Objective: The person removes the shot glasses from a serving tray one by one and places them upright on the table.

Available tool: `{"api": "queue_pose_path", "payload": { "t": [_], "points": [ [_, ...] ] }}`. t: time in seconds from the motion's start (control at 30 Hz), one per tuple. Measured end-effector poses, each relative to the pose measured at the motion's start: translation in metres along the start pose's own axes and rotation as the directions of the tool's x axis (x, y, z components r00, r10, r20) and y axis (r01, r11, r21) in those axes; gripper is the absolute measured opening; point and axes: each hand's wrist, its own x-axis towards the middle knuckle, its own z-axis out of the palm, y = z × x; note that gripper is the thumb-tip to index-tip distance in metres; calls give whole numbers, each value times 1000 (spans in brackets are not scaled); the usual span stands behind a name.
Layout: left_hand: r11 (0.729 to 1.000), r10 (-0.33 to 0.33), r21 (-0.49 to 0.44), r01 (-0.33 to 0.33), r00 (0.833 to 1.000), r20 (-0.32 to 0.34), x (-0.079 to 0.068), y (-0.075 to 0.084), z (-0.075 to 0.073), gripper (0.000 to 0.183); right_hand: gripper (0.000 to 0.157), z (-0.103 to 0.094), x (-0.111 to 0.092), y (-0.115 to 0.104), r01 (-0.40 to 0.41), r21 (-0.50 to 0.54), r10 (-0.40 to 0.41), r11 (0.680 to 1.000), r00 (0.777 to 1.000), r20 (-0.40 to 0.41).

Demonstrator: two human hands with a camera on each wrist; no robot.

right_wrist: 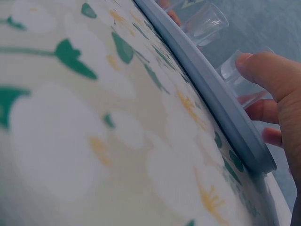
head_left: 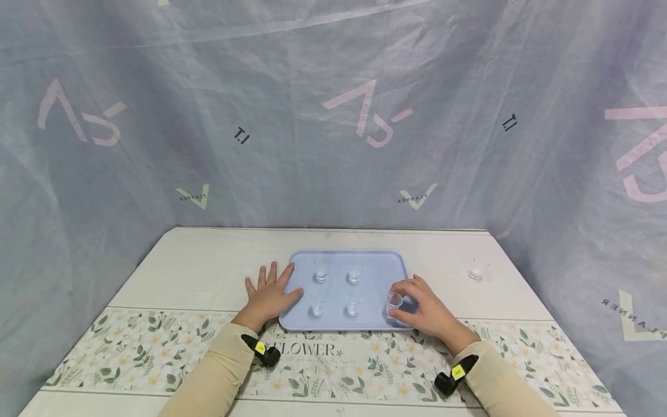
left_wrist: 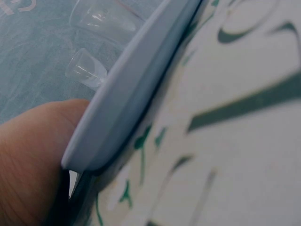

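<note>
A light blue tray (head_left: 333, 322) lies on the table with several small clear glasses on it. My left hand (head_left: 268, 296), fingers spread, rests at the tray's left edge; in the left wrist view part of that hand (left_wrist: 37, 150) shows against the rim. Over the tray's front right corner, my right hand (head_left: 424, 307) pinches a clear shot glass (head_left: 394, 301) between thumb and fingers. The right wrist view shows the thumb (right_wrist: 268, 70) against this glass (right_wrist: 230, 68). On the tray stand a back left glass (head_left: 321, 273), a back middle glass (head_left: 355, 273), a front left glass (head_left: 317, 307) and a front middle glass (head_left: 352, 307).
One more clear glass (head_left: 475, 272) stands on the white table, right of the tray. A floral printed band (head_left: 156, 353) runs along the table's front. Grey fabric (head_left: 312, 174) hangs behind and at both sides.
</note>
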Motion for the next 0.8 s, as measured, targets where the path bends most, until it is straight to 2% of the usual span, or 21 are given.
{"api": "queue_pose_path", "payload": {
  "t": [0.2, 0.43, 0.7, 0.8],
  "points": [
    [1000, -1, -2, 1, 1000, 5, 0, 0, -1, 82, 41, -2, 1, 3, -6, -6, 6, 1000, 1000, -5],
    [1000, -4, 11, 4, 1000, 13, -1, 1, -3, 80, 42, -5, 5, 10, 24, -25, -25, 999, 997, -71],
    [1000, 4, -5, -4, 1000, 3, 0, -1, 2, 81, 42, -19, 10, 18, -38, -48, 32, 998, 992, -122],
    [1000, 7, -15, -7, 1000, -6, -1, -1, 2, 81, 45, -25, 13, 22, -32, -81, 19, 996, 988, -156]
  ]
}}
